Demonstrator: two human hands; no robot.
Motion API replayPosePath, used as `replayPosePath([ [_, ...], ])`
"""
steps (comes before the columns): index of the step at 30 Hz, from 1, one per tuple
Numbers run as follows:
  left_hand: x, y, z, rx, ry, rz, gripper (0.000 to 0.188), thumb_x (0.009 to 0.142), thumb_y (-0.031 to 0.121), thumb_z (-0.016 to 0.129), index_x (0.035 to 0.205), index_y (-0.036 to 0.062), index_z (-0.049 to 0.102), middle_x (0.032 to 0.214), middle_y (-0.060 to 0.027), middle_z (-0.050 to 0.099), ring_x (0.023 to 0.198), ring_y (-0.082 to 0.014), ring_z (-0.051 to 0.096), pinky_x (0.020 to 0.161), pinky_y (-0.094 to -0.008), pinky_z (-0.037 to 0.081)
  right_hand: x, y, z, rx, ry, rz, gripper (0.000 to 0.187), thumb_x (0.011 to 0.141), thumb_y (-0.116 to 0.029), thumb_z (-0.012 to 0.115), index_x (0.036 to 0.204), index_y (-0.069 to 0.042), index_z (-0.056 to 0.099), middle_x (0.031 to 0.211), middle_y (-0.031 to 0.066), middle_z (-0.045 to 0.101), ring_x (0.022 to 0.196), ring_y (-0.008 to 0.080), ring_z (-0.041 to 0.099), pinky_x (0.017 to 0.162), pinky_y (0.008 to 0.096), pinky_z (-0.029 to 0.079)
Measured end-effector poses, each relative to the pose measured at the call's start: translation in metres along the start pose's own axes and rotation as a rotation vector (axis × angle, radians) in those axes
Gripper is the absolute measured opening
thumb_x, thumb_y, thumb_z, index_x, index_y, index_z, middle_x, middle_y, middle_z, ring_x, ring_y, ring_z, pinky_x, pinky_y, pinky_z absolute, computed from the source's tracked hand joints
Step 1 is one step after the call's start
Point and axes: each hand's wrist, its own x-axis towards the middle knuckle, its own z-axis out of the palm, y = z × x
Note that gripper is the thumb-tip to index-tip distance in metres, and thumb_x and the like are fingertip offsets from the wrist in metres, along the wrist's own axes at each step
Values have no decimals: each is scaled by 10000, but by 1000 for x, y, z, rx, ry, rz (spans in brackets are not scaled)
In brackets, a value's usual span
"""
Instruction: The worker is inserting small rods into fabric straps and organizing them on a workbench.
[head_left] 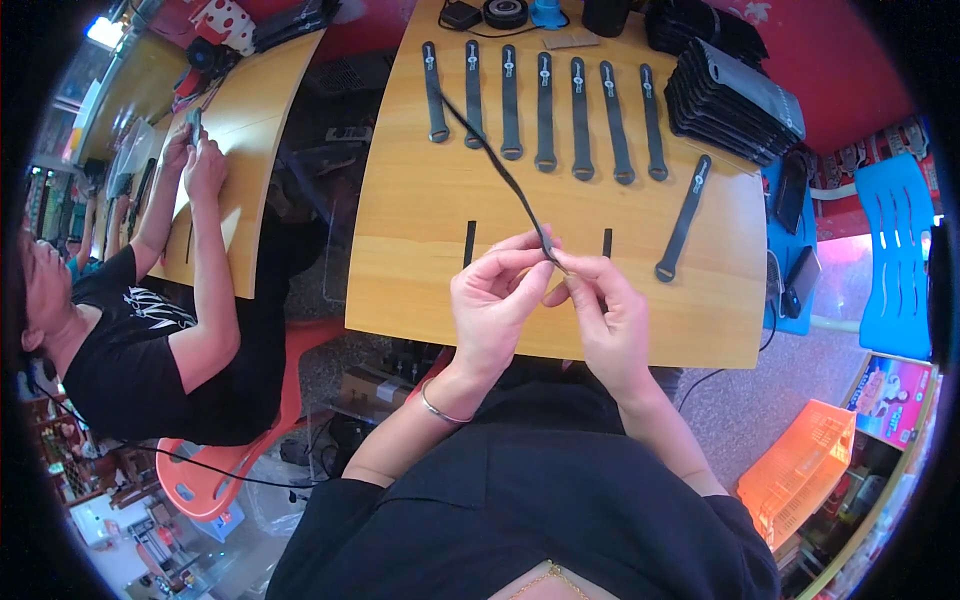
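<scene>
Near the front of the wooden table, both my hands pinch one end of a thin black strap (505, 177). My left hand (495, 297) grips it with thumb and fingers, and my right hand (607, 312) closes on the same end beside it. The strap's long free part slants up and left, passing over the row behind. That row holds several flat dark straps (545, 110), each with a slotted rounded end toward me. Another dark strap (685, 215) lies apart at the right. Two short black strips (470, 243) lie on the tabletop on either side of my hands.
The wooden table (400, 270) carries a stack of black folded packs (735, 100) at the back right. Behind the row sit a tape roll (505, 12) and a blue object (547, 13). A co-worker (150, 320) sits at another table on the left. An orange crate (800, 470) stands lower right.
</scene>
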Motion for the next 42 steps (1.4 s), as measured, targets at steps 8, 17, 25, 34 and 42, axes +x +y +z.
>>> replayPosePath([
  [8,1,-2,-4,-67,23,-73,124,847,-64,579,943,-53,657,1127,-176,610,1024,-185,595,905,-305,467,2,4,1,-207,15,-94,256,853,56,557,1077,-52,616,806,113,653,713,177,658,623,275,498],
  [17,1,-2,-5,-184,29,-162,89,863,-38,572,921,-21,637,1111,-180,616,1016,-191,600,880,-309,480,4,8,1,-381,42,-215,322,785,60,609,1066,-96,631,743,73,649,676,207,643,612,308,482],
  [25,1,-5,-5,-212,48,-209,91,886,-23,550,957,-3,604,1061,-166,637,1000,-204,617,836,-315,504,4,5,0,-520,14,-322,324,780,133,581,1041,-52,631,778,110,650,668,186,648,584,279,488],
  [34,5,-12,-8,-157,51,-178,49,878,-33,552,891,-8,592,1001,-176,648,948,-201,631,874,-343,505,5,12,2,-417,30,-206,291,812,60,594,1065,-81,628,737,84,637,630,186,622,564,282,468],
  [42,7,-9,-5,-97,73,-192,49,885,-15,555,902,-5,599,990,-174,654,896,-180,636,808,-308,514,5,13,9,-146,62,-82,260,849,75,560,1075,-45,610,820,118,650,666,150,630,565,252,472],
])
